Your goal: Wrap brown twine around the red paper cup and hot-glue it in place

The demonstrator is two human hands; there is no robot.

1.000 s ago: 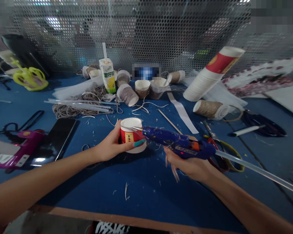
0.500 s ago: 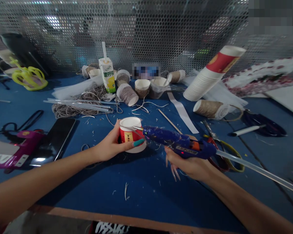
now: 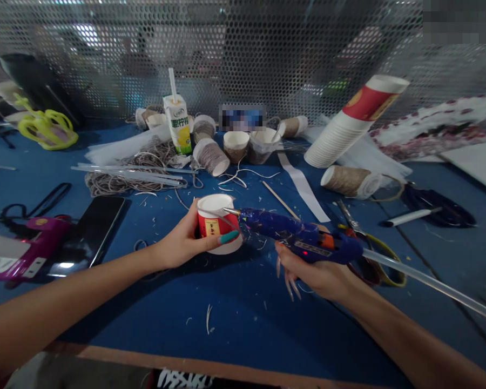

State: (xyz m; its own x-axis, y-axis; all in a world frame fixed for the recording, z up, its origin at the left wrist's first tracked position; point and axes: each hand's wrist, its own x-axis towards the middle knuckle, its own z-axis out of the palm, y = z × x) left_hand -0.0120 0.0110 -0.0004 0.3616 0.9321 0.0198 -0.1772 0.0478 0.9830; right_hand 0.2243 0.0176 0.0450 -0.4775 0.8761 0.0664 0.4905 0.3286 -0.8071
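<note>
My left hand [image 3: 182, 237] is closed round a red and white paper cup [image 3: 209, 222], its thumb lying across the front. A thin grey cord runs along the cup near its rim. In my right hand [image 3: 311, 273] is a blue hot glue gun [image 3: 283, 229], gripped from below, with a small red light lit on its side. The metal nozzle points left and meets the cup's upper edge, though I cannot tell if it touches. Out of the gun's back sticks a long clear glue stick [image 3: 429, 286].
Behind the cup lie a heap of grey cord [image 3: 117, 181], clear glue sticks [image 3: 146, 175] and several cord-wrapped cups [image 3: 211, 157]. A juice carton [image 3: 180, 127] stands there. Leftward are a phone [image 3: 99, 229] and a purple glue gun [image 3: 44, 243]. Scissors [image 3: 383, 259] and a leaning cup stack [image 3: 340, 135] are rightward.
The glue gun and my right hand have shifted very slightly to the right. My left hand still holds the cup in nearly the same place.
</note>
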